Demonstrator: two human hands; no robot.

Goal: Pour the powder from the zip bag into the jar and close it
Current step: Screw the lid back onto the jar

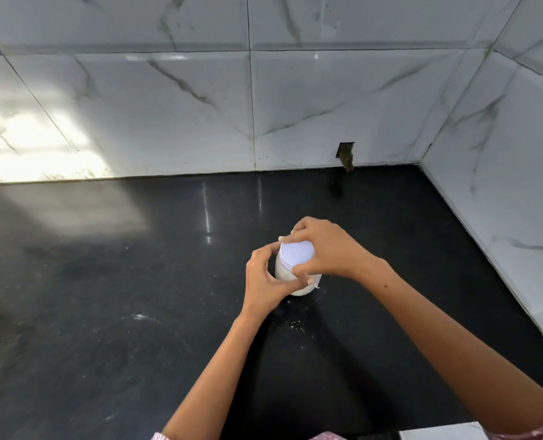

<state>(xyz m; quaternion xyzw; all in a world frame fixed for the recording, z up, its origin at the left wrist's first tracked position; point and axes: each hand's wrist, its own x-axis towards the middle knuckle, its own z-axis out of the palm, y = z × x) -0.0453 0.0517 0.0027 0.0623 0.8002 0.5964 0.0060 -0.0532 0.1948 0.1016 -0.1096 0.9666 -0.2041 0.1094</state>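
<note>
A small clear jar (284,274) holding white powder stands upright on the black countertop (137,281), right of the middle. A white lid (296,254) sits on its mouth. My left hand (265,281) curls round the jar's body from the left. My right hand (324,249) grips the lid from above and the right, with the thumb on its near edge and the fingers over its far edge. No zip bag is in view.
A few white powder specks (295,325) lie on the counter just in front of the jar. Marble-look tiled walls (327,106) close the counter at the back and the right, meeting in a corner. A small dark hole (345,154) is cut in the back wall's base.
</note>
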